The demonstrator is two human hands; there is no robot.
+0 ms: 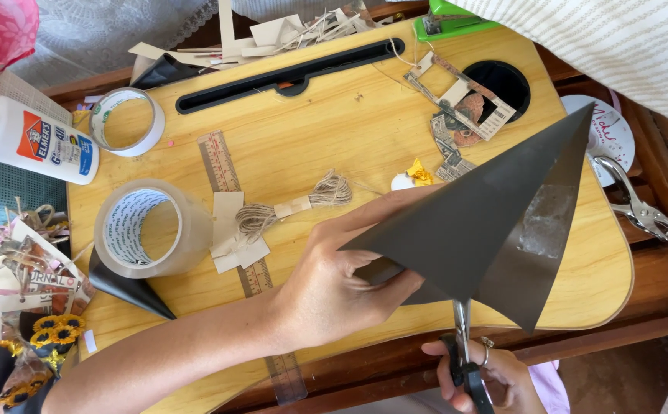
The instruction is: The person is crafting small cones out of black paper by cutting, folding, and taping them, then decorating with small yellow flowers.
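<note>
My left hand [334,276] grips a sheet of black paper [487,222] rolled into a cone, its point toward the upper right and a strip of clear tape on its side. My right hand [487,376] holds black-handled scissors [463,345] at the bottom edge, blades pointing up under the cone's lower rim. Both hands hover over the wooden lap desk [334,130].
On the desk lie two rolls of clear tape [146,226] [127,121], a wooden ruler [223,165], a bundle of twine [296,203] on card scraps, a small black cone [131,287], paper cut-outs [460,107]. A glue bottle [31,142] sits left; a hole punch [637,203] right.
</note>
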